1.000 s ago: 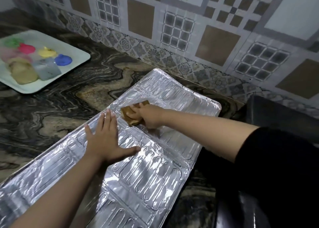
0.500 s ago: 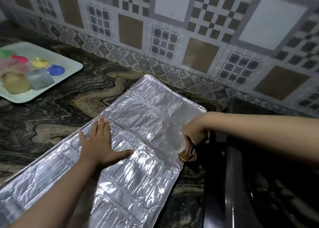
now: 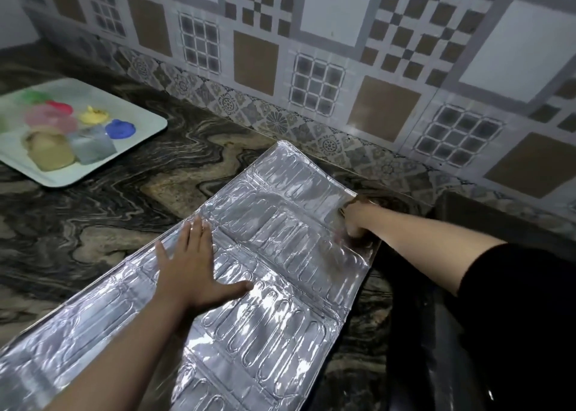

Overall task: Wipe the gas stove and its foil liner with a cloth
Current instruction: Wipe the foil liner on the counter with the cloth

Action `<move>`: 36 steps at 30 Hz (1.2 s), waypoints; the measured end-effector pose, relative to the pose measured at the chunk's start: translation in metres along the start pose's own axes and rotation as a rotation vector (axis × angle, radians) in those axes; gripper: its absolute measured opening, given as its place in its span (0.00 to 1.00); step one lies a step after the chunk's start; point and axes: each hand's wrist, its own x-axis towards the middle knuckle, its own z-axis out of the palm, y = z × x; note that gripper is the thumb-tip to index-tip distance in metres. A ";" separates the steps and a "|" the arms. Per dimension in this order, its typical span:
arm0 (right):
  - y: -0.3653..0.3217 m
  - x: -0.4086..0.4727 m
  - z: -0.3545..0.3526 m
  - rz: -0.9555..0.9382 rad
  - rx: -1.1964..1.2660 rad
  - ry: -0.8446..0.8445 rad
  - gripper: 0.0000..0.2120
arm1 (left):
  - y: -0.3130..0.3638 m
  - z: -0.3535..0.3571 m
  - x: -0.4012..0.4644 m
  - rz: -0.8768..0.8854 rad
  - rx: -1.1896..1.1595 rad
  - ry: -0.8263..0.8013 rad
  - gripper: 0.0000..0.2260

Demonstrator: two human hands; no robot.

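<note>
Pressing flat on the embossed foil liner (image 3: pixel 280 255), my left hand (image 3: pixel 193 270) lay at centre frame with fingers straight and thumb spread toward the right, holding nothing. The liner ran as a long silver sheet from the lower left corner up to the centre right, lying on the dark marbled stone countertop (image 3: pixel 109 217). My right hand (image 3: pixel 355 220) sat at the liner's right edge, right of centre, fingers curled around a brown cloth (image 3: pixel 350 206); only a small dark-brown strip of the cloth showed above the knuckles, and motion blur softened the fingertips. The cloth was touching the foil just beside its far right corner. A black sleeve (image 3: pixel 514 301) covered my right upper arm at the right edge of the frame. The dark body of the gas stove (image 3: pixel 436 364) filled the lower right, just beside the liner. At upper left stood a pale tray (image 3: pixel 146 130) bearing coloured blobs, well apart from the liner. A patterned tile wall (image 3: pixel 311 52) spanned the top.
</note>
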 end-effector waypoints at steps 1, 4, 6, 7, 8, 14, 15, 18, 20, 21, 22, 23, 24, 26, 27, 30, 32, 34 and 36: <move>-0.008 0.000 0.002 0.004 -0.039 -0.007 0.26 | 0.000 0.000 0.000 0.001 -0.001 0.001 0.66; -0.022 -0.003 0.002 -0.047 0.056 0.019 0.25 | 0.001 -0.001 0.000 0.007 0.008 -0.010 0.66; -0.035 -0.018 0.000 -0.095 0.152 -0.009 0.22 | 0.000 -0.001 0.000 0.002 0.008 -0.009 0.66; -0.043 -0.025 0.001 -0.129 0.190 -0.014 0.20 | 0.000 -0.001 0.000 0.000 0.008 -0.008 0.66; -0.050 -0.030 0.004 -0.174 0.224 0.003 0.19 | 0.001 -0.002 0.000 0.002 0.009 -0.005 0.66; -0.095 -0.064 -0.014 -0.303 0.402 0.024 0.07 | 0.001 -0.003 -0.002 0.005 -0.022 -0.005 0.66; -0.096 -0.062 -0.026 -0.326 0.482 -0.001 0.07 | 0.001 -0.003 -0.002 0.005 -0.021 -0.007 0.66; -0.088 -0.054 -0.069 -0.297 0.712 0.232 0.05 | 0.001 -0.004 -0.002 0.001 -0.015 -0.019 0.66; -0.083 -0.040 -0.090 -0.245 0.758 0.467 0.06 | 0.000 -0.004 -0.001 -0.007 -0.020 -0.027 0.66; -0.083 -0.033 -0.096 -0.236 0.730 0.532 0.06 | 0.001 -0.004 -0.001 -0.009 -0.022 -0.030 0.66; -0.085 -0.022 -0.100 -0.229 0.717 0.580 0.06 | 0.001 -0.004 -0.001 -0.010 -0.025 -0.030 0.66; -0.086 -0.009 -0.101 -0.215 0.702 0.595 0.06 | 0.001 -0.004 -0.001 -0.013 -0.027 -0.027 0.66; -0.088 0.004 -0.101 -0.207 0.689 0.602 0.07 | 0.001 -0.003 -0.001 -0.017 -0.027 -0.025 0.66; -0.096 0.029 -0.094 -0.199 0.584 0.541 0.13 | -0.001 -0.003 0.000 -0.025 -0.021 -0.033 0.66; -0.099 0.036 -0.087 -0.205 0.503 0.478 0.19 | 0.002 -0.003 0.000 -0.021 -0.015 -0.040 0.66; -0.112 0.056 -0.070 -0.215 0.322 0.369 0.37 | 0.002 -0.003 0.001 -0.020 -0.009 -0.039 0.66; -0.115 0.056 -0.065 -0.251 0.290 0.367 0.38 | 0.001 -0.002 0.001 -0.018 -0.014 -0.036 0.67; -0.112 0.045 -0.058 -0.298 0.264 0.354 0.38 | 0.001 -0.001 0.000 -0.013 -0.013 -0.042 0.67; -0.110 0.031 -0.051 -0.336 0.221 0.355 0.39 | 0.001 0.000 0.001 -0.015 -0.007 -0.045 0.66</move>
